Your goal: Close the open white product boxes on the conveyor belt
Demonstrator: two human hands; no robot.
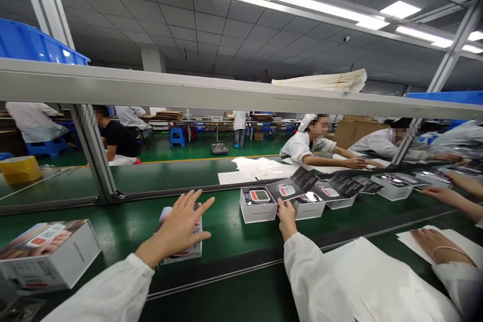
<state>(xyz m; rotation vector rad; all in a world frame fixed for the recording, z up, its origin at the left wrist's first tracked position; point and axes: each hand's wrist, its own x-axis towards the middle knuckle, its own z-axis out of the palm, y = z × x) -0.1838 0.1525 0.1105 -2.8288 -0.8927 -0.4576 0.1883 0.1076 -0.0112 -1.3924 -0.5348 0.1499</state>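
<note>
My left hand [181, 226], fingers spread, is over a closed printed box [194, 250] on the green conveyor belt. Whether the palm touches the box, I cannot tell. My right hand [287, 215] pinches the lower edge of a dark printed sheet [281, 189] with a device picture on it. Left of that sheet is an open white box [258, 213] with a grey-and-white device with a screen [259, 195] inside. Another open white box [310, 208] stands just right of my fingers, partly covered by the sheet. A larger-looking closed printed box [71, 256] sits at the near left.
More open boxes [392, 190] line the belt to the right. White sheets [385, 276] lie at the near right, under a co-worker's hand [430, 242]. Across the belt, a person in white [298, 146] reaches right. A metal post [92, 156] and overhead shelf [211, 91] frame the line.
</note>
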